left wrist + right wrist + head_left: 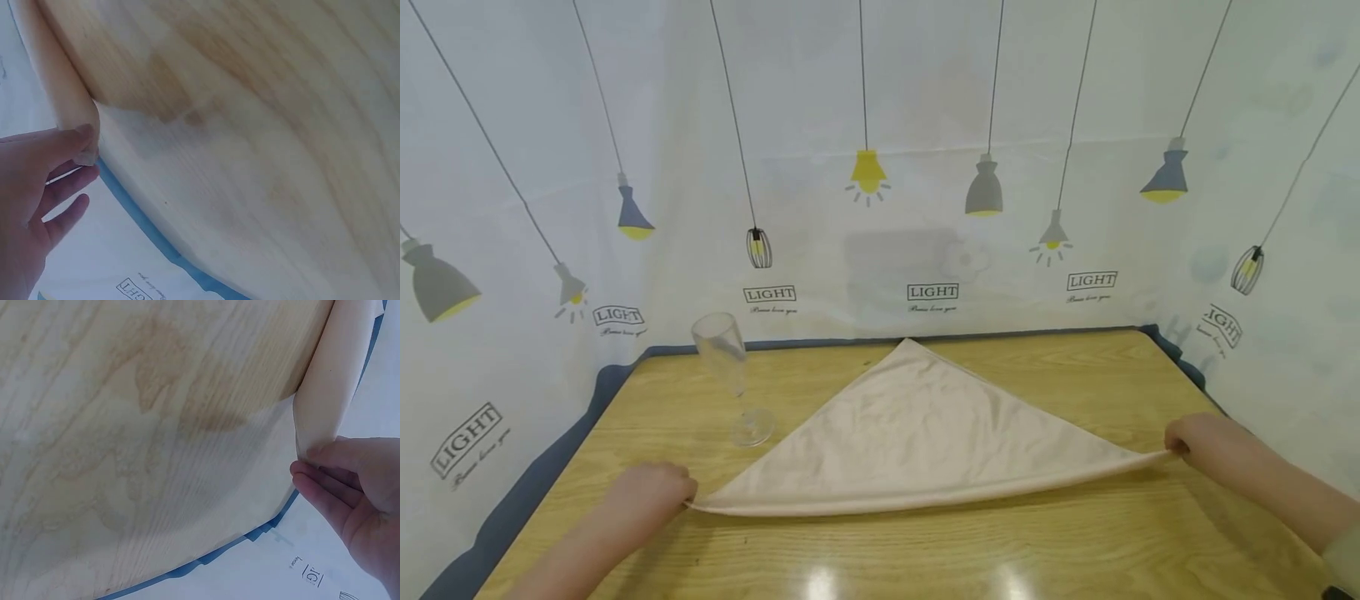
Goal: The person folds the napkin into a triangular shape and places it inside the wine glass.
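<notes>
A cream cloth napkin [917, 425] lies folded as a triangle on the wooden table, its point toward the back wall. My left hand [651, 496] pinches its left corner between thumb and fingers. The right corner is pinched by my right hand [1213, 446], and that end is lifted a little off the wood. In the left wrist view, the thumb of the left hand [44, 181] presses on the napkin's tip [78, 119]. The right wrist view shows the right hand [356, 494] holding the other tip of the napkin [328, 394].
A clear stemmed glass [722, 358] stands upright at the back left, close to the napkin's left edge. The wooden table [865, 558] is bounded at the back and sides by a white curtain [820, 100] printed with lamps. Blue trim [572, 425] runs along the table's left edge.
</notes>
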Demonstrator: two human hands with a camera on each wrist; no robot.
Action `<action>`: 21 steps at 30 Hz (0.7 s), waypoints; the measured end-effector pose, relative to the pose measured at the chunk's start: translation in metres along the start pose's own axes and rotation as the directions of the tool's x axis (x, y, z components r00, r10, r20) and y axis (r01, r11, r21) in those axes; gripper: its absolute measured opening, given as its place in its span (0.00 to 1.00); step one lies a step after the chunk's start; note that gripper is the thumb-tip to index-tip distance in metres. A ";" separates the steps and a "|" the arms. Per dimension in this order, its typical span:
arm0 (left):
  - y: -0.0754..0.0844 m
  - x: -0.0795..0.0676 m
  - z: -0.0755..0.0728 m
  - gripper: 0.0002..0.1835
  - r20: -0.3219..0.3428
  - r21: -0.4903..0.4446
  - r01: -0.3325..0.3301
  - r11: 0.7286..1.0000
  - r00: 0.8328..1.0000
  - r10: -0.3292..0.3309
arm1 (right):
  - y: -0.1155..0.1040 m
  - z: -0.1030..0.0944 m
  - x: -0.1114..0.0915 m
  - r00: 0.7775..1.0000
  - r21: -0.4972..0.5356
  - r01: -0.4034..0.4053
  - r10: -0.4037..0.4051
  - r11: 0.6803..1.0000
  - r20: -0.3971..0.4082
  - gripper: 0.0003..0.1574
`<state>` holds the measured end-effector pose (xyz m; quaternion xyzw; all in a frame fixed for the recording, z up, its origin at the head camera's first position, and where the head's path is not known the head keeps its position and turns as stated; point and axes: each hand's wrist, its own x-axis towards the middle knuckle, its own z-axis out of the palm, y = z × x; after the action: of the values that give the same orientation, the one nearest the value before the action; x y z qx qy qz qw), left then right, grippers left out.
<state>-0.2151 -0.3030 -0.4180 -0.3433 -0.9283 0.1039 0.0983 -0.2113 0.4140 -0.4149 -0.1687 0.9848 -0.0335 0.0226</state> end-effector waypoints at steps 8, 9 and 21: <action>-0.005 -0.002 -0.013 0.12 -0.088 0.052 0.028 0.998 0.996 -0.024 | -0.001 -0.013 0.007 0.999 0.004 -0.013 0.013 1.000 -0.030 0.12; -0.005 -0.002 -0.015 0.11 -0.098 0.049 0.041 0.998 0.995 -0.036 | -0.001 -0.015 0.008 0.999 0.005 -0.015 0.015 1.000 -0.034 0.11; 0.002 0.003 -0.038 0.05 -0.049 -0.290 0.291 0.912 0.947 -0.318 | 0.011 -0.020 0.017 0.988 0.036 -0.055 0.060 0.998 -0.145 0.04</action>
<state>-0.2061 -0.2948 -0.3819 -0.2093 -0.9699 -0.0612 0.1080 -0.2319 0.4197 -0.3963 -0.1369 0.9877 -0.0610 -0.0457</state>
